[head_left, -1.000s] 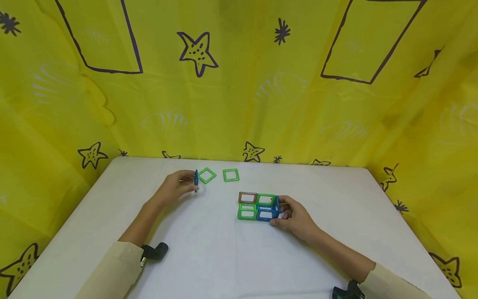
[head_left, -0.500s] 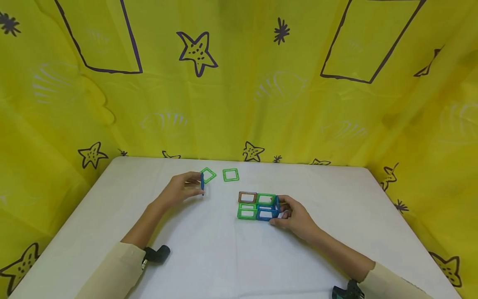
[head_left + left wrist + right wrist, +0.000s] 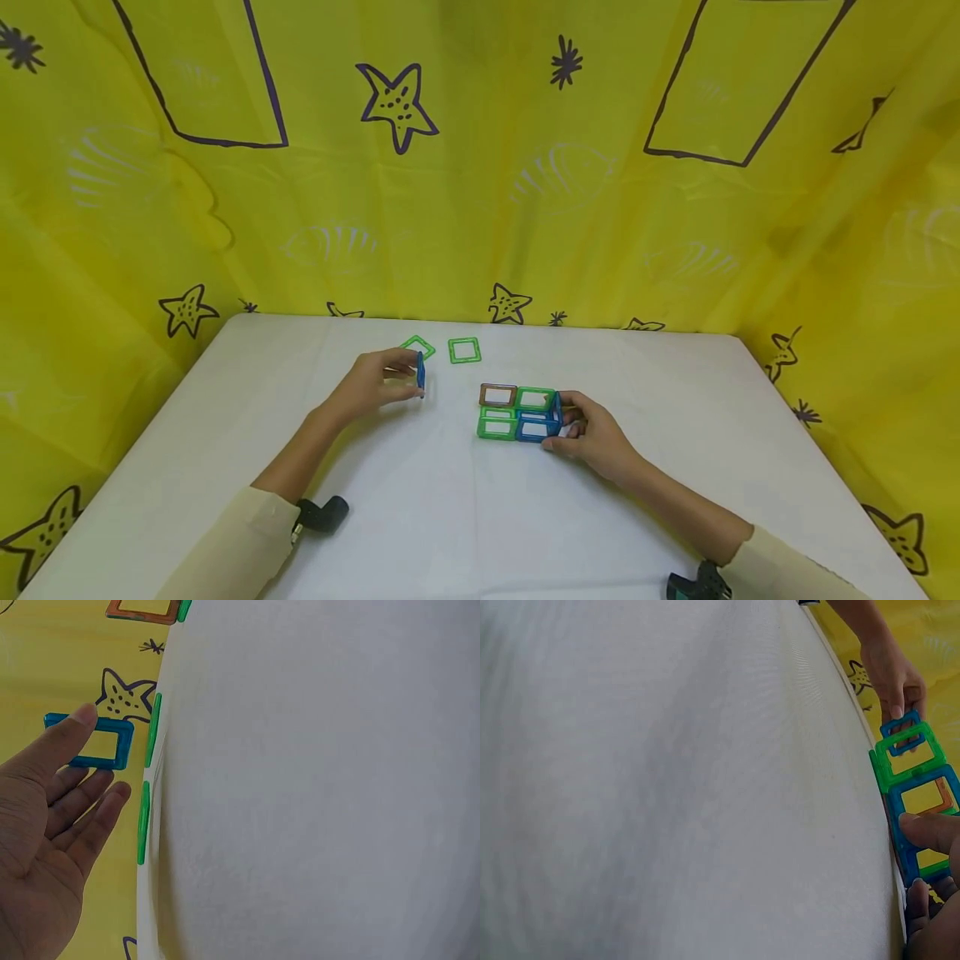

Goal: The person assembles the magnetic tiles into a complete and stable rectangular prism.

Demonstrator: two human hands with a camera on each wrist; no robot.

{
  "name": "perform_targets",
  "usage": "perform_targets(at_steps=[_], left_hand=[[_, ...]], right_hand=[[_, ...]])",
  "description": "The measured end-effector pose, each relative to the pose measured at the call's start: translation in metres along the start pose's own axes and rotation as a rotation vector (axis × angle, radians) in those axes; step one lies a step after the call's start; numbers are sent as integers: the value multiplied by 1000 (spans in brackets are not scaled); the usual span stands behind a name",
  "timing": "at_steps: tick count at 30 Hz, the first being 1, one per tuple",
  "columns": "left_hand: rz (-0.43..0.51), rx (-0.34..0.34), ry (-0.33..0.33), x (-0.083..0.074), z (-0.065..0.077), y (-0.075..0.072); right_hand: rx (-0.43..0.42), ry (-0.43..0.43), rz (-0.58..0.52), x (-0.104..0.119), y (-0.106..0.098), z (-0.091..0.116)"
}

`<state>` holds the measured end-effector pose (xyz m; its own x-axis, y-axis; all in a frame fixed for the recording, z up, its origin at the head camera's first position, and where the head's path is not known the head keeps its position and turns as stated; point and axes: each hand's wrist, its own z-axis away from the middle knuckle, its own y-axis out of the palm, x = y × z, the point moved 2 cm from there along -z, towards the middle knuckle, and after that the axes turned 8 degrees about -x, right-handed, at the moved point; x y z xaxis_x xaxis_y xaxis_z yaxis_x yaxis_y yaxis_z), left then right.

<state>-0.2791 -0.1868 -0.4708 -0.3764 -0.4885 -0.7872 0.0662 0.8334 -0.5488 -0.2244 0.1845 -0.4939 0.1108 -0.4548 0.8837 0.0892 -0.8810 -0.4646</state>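
Observation:
In the head view my left hand point(image 3: 375, 382) pinches a blue square magnetic tile point(image 3: 421, 375) upright between thumb and fingers, above the table. The left wrist view shows the thumb lying across one corner of this open-framed tile point(image 3: 124, 744). My right hand point(image 3: 596, 435) grips the right end of a small block of joined magnetic tiles, its thumb by the blue front tile point(image 3: 536, 439). The block also has a green front tile point(image 3: 497, 438), a brown tile point(image 3: 498, 386) at back left and a green one point(image 3: 535, 390) at back right. The left-hand tile is apart from the block.
Two loose green square tiles lie flat behind the hands: one point(image 3: 464, 360) squarely placed, the other point(image 3: 426, 343) turned and partly hidden by the left hand. A white cloth point(image 3: 420, 500) covers the table. The yellow patterned curtain point(image 3: 465, 225) stands along its back and sides.
My left hand has moved right and slightly nearer with the blue tile, towards the block, covering part of the turned green tile. The right hand and the block have stayed in place.

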Motion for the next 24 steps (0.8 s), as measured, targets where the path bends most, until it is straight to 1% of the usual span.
perform_targets(at_steps=[6, 10, 14, 20, 24], left_hand=[[4, 0, 6, -3, 0, 4], [17, 16, 16, -4, 0, 7], [34, 36, 9, -5, 0, 10], [10, 63, 0, -8, -1, 14], [8, 67, 6, -12, 1, 17]], right_hand=[[3, -8, -7, 0, 0, 0], [5, -10, -18, 0, 0, 0], [1, -7, -16, -1, 0, 0], [-7, 1, -8, -2, 0, -1], [-4, -6, -14, -2, 1, 0]])
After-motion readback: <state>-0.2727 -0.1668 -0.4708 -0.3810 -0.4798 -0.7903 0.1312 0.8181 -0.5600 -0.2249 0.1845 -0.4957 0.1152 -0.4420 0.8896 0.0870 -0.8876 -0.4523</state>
